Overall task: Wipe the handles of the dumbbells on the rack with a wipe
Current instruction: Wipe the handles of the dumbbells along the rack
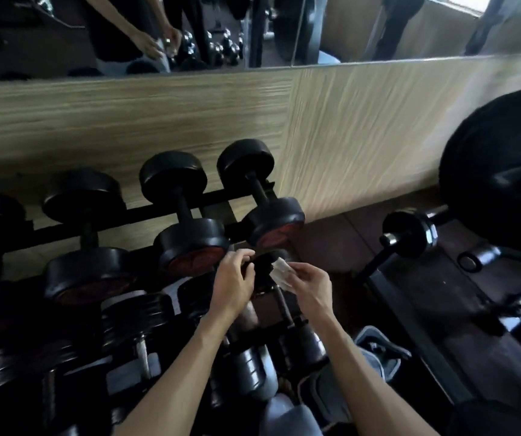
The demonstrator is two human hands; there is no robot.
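Observation:
A black rack (146,212) holds several black dumbbells in tiers. On the top tier the rightmost dumbbell (260,196) and its neighbour (183,212) show dark handles between round heads. My right hand (308,283) pinches a small white wipe (281,272) just below the rightmost top dumbbell's red-faced head. My left hand (235,280) hovers beside it with curled fingers apart, holding nothing that I can see. Under both hands lies a lower-tier dumbbell with a dark handle (284,305).
A wood-panelled wall (158,121) with a mirror above runs behind the rack. A barbell with a large black plate (501,171) stands at the right. A grey bag or bin (378,350) sits on the dark floor beside the rack.

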